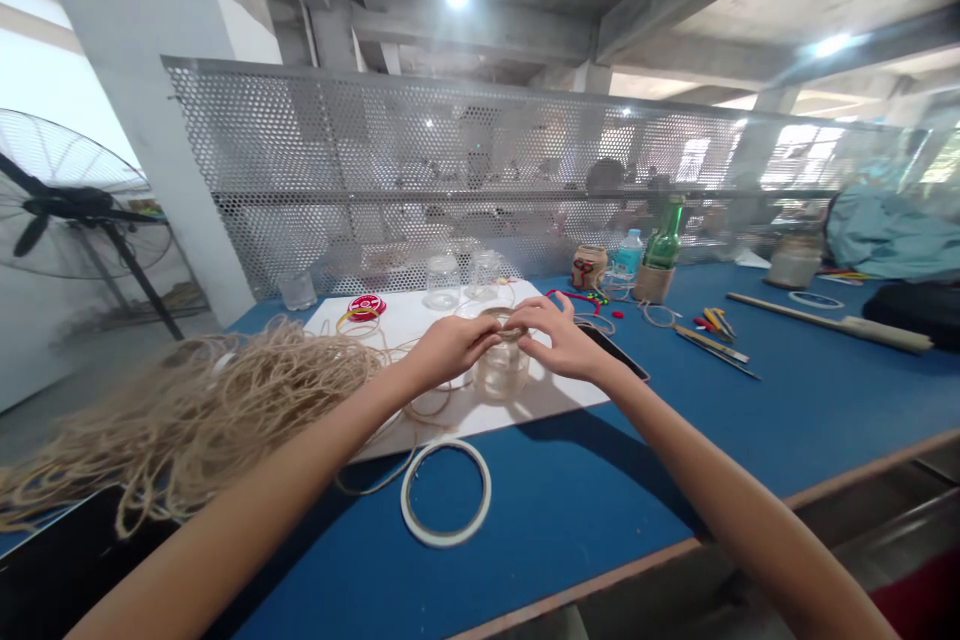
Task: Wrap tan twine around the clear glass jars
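A clear glass jar [501, 370] stands on a white board [480, 410] laid on the blue table. My left hand [450, 345] and my right hand [559, 335] meet at its rim, fingers pinched on tan twine [504, 325] that runs round the jar's neck. A strand of the twine trails left from the jar to a big loose heap of twine [195, 420]. The jar's mouth is partly hidden by my fingers.
A white ring of tape [446, 492] lies near the front of the blue table [750, 420]. Two empty jars [442, 282], a red spool [366, 306], a green bottle [666, 238], pliers [712, 322] and a wooden stick [825, 322] sit farther back. A perforated metal screen [375, 170] backs the table; a fan [67, 200] stands left.
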Action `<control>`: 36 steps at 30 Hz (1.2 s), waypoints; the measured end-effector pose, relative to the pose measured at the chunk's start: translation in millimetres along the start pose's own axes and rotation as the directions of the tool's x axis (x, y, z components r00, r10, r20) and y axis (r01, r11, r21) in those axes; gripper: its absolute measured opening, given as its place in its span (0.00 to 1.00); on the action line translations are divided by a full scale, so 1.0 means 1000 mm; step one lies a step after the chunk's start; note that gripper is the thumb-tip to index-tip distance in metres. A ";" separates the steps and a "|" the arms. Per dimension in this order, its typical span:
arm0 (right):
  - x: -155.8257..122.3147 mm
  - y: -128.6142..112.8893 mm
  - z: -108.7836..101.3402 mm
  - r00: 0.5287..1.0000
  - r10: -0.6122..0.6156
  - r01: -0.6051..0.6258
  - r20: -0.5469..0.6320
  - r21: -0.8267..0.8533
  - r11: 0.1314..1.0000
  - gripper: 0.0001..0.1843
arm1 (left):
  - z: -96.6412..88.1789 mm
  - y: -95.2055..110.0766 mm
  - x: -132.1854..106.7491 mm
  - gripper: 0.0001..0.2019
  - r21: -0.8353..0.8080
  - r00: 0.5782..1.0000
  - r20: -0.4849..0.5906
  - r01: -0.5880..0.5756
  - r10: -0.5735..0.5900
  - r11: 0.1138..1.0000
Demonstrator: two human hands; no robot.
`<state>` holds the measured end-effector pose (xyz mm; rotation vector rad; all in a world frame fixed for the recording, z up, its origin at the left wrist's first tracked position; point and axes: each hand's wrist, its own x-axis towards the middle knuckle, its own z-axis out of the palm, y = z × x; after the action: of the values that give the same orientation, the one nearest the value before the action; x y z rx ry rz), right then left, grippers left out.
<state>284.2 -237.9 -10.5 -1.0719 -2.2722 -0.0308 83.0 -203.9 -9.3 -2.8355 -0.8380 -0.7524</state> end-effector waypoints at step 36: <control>0.001 0.006 0.001 0.999 0.007 -0.010 0.050 0.052 0.999 0.05 | -0.003 0.003 0.001 0.13 0.122 0.997 0.055 0.043 -0.050 0.992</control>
<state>287.4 -232.8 -12.4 -1.0664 -2.3001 0.0597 84.2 -206.6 -5.7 -2.7508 -0.9276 -0.6057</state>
